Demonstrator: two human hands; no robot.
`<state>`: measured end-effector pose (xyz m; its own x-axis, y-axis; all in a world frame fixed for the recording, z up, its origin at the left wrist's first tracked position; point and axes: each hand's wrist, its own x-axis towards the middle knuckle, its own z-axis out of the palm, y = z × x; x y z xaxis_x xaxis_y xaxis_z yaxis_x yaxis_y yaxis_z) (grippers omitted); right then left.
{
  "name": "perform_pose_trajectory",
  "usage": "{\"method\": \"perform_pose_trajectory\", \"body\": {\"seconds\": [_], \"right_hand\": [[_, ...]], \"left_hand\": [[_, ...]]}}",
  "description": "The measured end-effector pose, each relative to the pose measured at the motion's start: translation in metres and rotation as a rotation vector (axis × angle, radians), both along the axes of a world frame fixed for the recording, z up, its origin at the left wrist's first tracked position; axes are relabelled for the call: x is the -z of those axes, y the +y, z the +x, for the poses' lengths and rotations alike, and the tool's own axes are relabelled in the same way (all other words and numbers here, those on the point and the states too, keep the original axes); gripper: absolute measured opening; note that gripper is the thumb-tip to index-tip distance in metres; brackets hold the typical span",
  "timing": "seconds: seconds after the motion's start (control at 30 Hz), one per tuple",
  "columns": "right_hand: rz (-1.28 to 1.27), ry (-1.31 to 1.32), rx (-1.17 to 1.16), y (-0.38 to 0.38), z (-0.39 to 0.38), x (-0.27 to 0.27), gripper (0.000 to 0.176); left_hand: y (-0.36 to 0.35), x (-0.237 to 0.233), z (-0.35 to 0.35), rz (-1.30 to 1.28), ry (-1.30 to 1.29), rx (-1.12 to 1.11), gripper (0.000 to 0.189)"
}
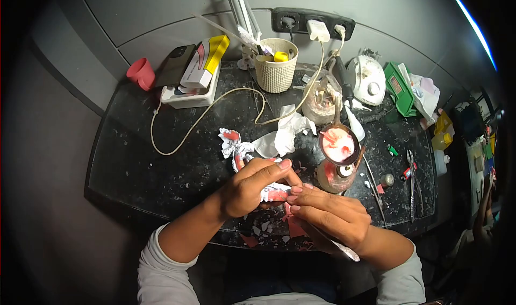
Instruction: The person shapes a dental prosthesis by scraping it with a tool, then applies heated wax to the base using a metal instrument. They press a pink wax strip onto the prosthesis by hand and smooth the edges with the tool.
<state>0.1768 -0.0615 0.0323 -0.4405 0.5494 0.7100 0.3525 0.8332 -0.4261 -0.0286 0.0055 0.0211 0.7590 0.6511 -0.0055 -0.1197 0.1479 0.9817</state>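
The left hand (252, 186) was closed around a small white and pink cast (275, 192). It held the cast just above the near edge of the black table (161, 165). The thumb lay on top and the fingers curled under it. The cast stuck out of the hand toward the right, so its long side ran from left to right.

The right hand (333, 213) was right next to it, on the right side. Its fingertips (296, 189) touched the end of the cast. This hand was also closed around a thin metal tool (344, 250). The tool ran under the palm and pointed down and to the right, away from the cast. Its flat, shiny end stuck out past the wrist. I could not tell if the other end touched the cast, because the fingers hid it.

Both hands met at the cast, but the left one carried it.

Pink bits (294, 227) lay on the table below the hands. Another cast (232, 143) and some white paper (282, 135) lay just behind the left hand. A pink cup (338, 145) stood near, behind the right hand.
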Motion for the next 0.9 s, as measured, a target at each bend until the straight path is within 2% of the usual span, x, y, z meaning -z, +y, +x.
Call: {"method": "perform_pose_trajectory", "body": {"seconds": [0.03, 0.07, 0.13, 0.37, 0.43, 0.57, 0.67, 0.73, 0.8, 0.87, 0.9], "right_hand": [[-0.007, -0.002, 0.0, -0.001, 0.0, 0.0, 0.024], [-0.017, -0.002, 0.004, -0.001, 0.0, 0.001, 0.024], [-0.014, -0.019, 0.003, 0.0, 0.0, 0.001, 0.024], [-0.027, -0.014, 0.006, 0.002, -0.002, 0.002, 0.023], [-0.021, -0.017, 0.0, 0.002, -0.001, 0.003, 0.021], [-0.031, -0.023, 0.009, 0.001, -0.001, 0.003, 0.02], [-0.042, -0.028, 0.004, 0.001, 0.001, 0.003, 0.019], [-0.033, -0.023, 0.015, 0.0, 0.0, 0.004, 0.019], [-0.035, -0.021, 0.012, 0.001, 0.001, 0.004, 0.019], [-0.035, -0.02, 0.008, 0.001, 0.001, 0.005, 0.019], [-0.033, -0.018, 0.008, 0.001, 0.001, 0.006, 0.019]], "left_hand": [[-0.001, 0.003, 0.002, 0.125, -0.015, -0.042, 0.057], [-0.002, 0.006, 0.002, 0.116, -0.014, -0.038, 0.057], [-0.002, 0.012, 0.001, 0.353, -0.007, -0.095, 0.056], [-0.007, 0.01, 0.003, 0.391, -0.01, -0.132, 0.053], [-0.006, 0.006, 0.003, 0.324, -0.043, -0.083, 0.044], [-0.006, 0.006, 0.005, 0.269, 0.004, -0.106, 0.052], [-0.004, 0.011, 0.001, 0.311, -0.047, -0.055, 0.044], [-0.002, 0.016, 0.0, 0.425, -0.1, -0.052, 0.029], [-0.006, 0.023, -0.005, 0.386, -0.024, -0.066, 0.025], [-0.008, 0.025, -0.008, 0.35, 0.051, -0.08, 0.032], [-0.009, 0.024, -0.009, 0.237, 0.091, -0.085, 0.04]]}}
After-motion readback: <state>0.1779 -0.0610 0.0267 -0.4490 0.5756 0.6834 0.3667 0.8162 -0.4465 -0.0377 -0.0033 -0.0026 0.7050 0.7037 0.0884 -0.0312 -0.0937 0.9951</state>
